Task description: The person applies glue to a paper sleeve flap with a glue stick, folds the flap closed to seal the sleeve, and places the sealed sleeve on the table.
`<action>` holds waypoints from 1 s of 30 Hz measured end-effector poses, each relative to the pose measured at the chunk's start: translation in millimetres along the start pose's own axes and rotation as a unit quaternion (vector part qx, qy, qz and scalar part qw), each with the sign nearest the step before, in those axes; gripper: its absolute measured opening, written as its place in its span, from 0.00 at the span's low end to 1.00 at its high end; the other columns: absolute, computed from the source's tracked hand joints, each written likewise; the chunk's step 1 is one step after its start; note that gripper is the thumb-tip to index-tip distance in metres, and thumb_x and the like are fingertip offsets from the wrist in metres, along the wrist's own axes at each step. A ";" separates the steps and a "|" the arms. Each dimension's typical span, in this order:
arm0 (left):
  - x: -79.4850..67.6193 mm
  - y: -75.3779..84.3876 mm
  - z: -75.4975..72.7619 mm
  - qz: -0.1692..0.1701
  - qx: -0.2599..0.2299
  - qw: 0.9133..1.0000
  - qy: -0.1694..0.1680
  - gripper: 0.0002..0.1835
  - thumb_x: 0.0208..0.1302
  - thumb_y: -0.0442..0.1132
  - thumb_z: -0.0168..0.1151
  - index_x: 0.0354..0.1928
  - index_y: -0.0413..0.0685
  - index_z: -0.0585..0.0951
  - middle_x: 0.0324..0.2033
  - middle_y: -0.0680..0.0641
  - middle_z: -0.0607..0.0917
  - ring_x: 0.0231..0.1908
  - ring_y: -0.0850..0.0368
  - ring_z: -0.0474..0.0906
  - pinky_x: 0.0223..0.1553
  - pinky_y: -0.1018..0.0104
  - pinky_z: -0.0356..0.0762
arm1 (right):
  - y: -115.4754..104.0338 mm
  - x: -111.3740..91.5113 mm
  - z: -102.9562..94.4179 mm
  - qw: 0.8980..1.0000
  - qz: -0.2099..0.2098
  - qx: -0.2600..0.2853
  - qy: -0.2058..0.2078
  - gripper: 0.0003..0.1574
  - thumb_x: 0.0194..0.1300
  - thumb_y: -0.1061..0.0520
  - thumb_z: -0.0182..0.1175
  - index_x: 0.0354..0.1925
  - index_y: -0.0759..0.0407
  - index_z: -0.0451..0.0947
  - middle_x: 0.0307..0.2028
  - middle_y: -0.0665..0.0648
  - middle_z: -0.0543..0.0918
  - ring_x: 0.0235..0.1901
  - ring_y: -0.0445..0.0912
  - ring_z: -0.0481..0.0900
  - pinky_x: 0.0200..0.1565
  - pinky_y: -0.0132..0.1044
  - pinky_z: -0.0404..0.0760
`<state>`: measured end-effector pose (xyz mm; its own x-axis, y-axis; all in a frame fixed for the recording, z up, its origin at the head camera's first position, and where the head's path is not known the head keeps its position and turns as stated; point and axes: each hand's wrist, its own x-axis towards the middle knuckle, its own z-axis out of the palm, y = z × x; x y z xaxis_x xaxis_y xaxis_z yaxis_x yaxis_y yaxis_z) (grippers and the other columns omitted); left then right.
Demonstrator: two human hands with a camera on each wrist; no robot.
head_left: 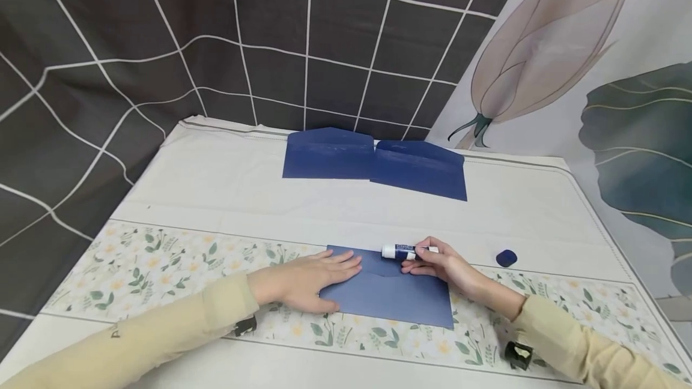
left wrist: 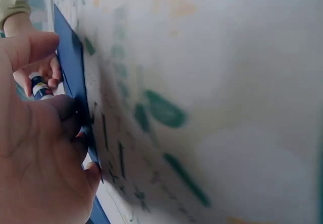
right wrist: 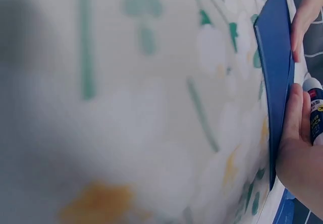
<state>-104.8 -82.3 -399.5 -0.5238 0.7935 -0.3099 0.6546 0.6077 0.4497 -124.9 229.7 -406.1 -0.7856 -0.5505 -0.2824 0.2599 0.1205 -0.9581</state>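
A blue envelope [head_left: 391, 302] lies on the floral strip with its flap side up and the flap at the far edge. My left hand [head_left: 313, 280] rests on its left part, fingers spread. Over the right part, my right hand [head_left: 447, 266] grips a glue stick [head_left: 404, 252] between thumb and fingers. The stick is held level, its white end pointing left, just above the flap. In the right wrist view, its dark blue label is visible on the glue stick [right wrist: 316, 110]. The lower fingers of that hand are close over the envelope.
Two more blue envelopes, a left one [head_left: 328, 158] and a right one [head_left: 424, 170], lie side by side at the table's back. A small dark blue cap-like piece [head_left: 506, 258] sits right of my right hand. A dark checked curtain [head_left: 270, 35] hangs behind.
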 end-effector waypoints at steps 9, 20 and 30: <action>-3.6 2.6 1.0 -0.008 0.006 0.999 0.036 0.36 0.66 0.52 0.54 0.74 0.55 0.57 0.75 0.57 0.52 0.75 0.60 0.44 0.75 0.56 0.43 | 4.4 -3.5 0.2 1.000 -0.017 -0.018 -0.001 0.13 0.75 0.54 0.46 0.48 0.64 0.61 0.47 0.54 0.83 0.46 0.38 0.84 0.52 0.29 0.80; 31.2 19.2 0.9 0.049 0.127 0.990 0.049 0.35 0.71 0.57 0.44 0.75 0.53 0.53 0.76 0.53 0.51 0.75 0.58 0.44 0.75 0.56 0.46 | -2.1 0.3 -7.9 0.979 0.019 0.200 -0.045 0.08 0.78 0.58 0.36 0.44 0.58 0.63 0.48 0.57 0.80 0.52 0.46 0.82 0.58 0.33 0.77; 42.8 22.1 -3.5 0.058 0.169 0.984 -0.017 0.40 0.70 0.63 0.41 0.76 0.57 0.44 0.76 0.57 0.41 0.76 0.62 0.34 0.76 0.57 0.39 | -3.0 5.1 -2.4 0.991 0.022 0.130 -0.034 0.10 0.77 0.57 0.37 0.49 0.62 0.58 0.47 0.54 0.81 0.50 0.42 0.83 0.57 0.31 0.77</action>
<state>-114.7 -35.0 -399.9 -0.4201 0.8550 -0.3040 0.8555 0.4849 0.1816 -131.1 228.5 -404.8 -0.7329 -0.6050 -0.3110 0.4358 -0.0665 -0.8976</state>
